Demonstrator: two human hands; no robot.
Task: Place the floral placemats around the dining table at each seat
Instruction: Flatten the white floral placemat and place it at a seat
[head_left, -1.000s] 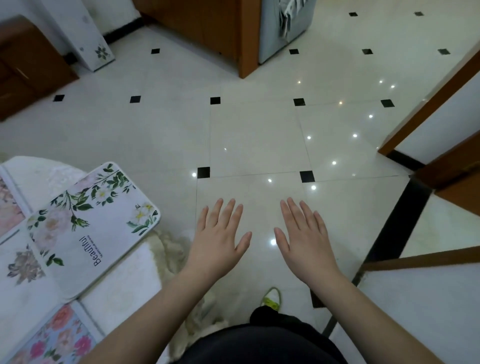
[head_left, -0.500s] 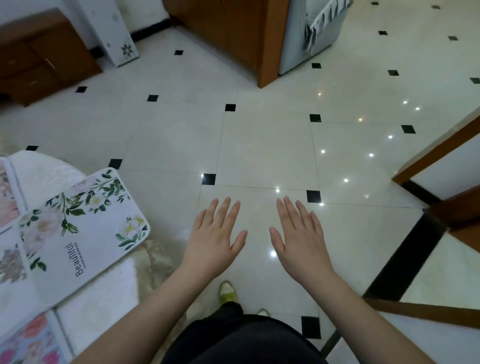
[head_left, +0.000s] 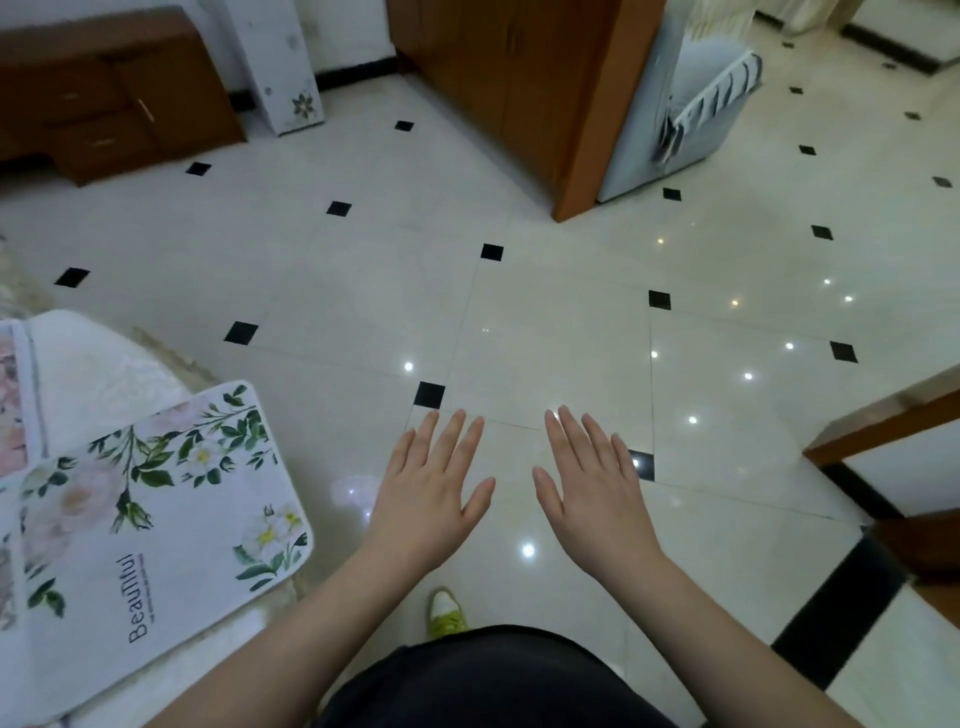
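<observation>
A white floral placemat (head_left: 156, 525) printed with green leaves and the word "Beautiful" lies on the white-clothed dining table (head_left: 98, 374) at the left edge of the head view. Another pink-flowered placemat (head_left: 11, 400) shows partly at the far left. My left hand (head_left: 431, 499) and my right hand (head_left: 597, 493) hover side by side over the floor, palms down, fingers straight and spread, holding nothing. Both are to the right of the table and apart from the placemats.
Glossy cream floor tiles (head_left: 550, 338) with black diamond insets fill the middle. A wooden cabinet (head_left: 519, 93) stands ahead, a brown drawer unit (head_left: 109, 88) at the back left, a wooden frame (head_left: 883, 431) at right. My green shoe (head_left: 445, 613) shows below.
The view has tilted up and swung slightly left, so the table and placemat sit lower in frame. Both hands stay spread and empty in the same pose. One foot has stepped forward.
</observation>
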